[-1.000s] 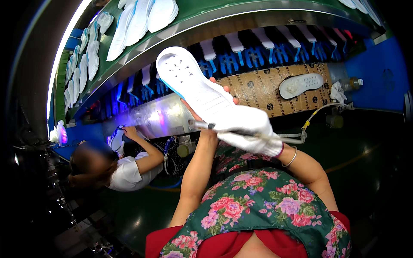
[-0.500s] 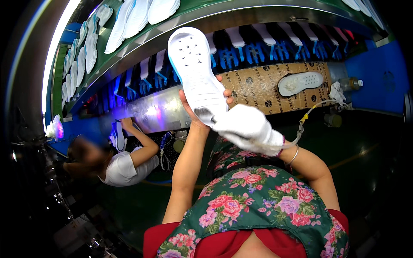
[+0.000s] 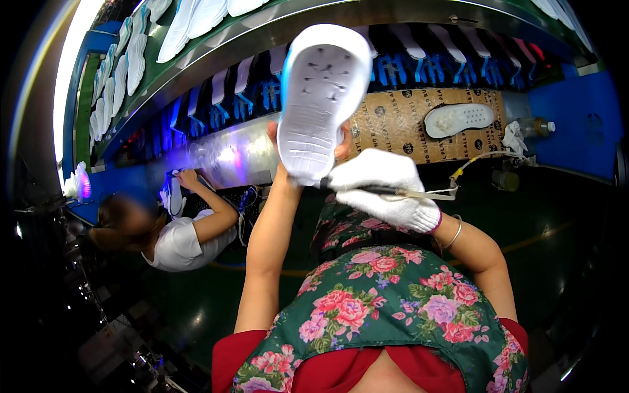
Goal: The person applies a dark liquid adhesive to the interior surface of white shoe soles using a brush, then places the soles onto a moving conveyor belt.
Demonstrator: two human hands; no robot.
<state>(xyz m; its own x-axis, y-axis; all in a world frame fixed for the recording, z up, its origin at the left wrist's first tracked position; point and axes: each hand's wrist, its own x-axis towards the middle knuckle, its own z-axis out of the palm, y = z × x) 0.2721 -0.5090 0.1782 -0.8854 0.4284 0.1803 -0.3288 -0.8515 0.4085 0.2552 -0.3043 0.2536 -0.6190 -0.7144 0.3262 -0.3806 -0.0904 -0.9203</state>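
A white shoe sole with a raised rim and small holes at its far end stands tilted up before me, its hollow inner face toward me. My bare left hand is closed around it from behind; the fingers show at its right edge, and the sole hides most of the palm. In a white knit glove, my right hand grips a thin brush with a dark shaft. The brush's tip is at the sole's near end, blurred. A clear tube runs from the brush handle toward the right.
Another sole lies on printed brown cardboard over the metal bench. Behind it hangs a row of strapped pieces. More soles lie on the green upper shelf. A bottle stands right; a co-worker works at left.
The sole has tipped up and shifted slightly right, showing more of its hollow. My right hand has turned, so the brush shaft now shows; its tip has moved to the sole's near end.
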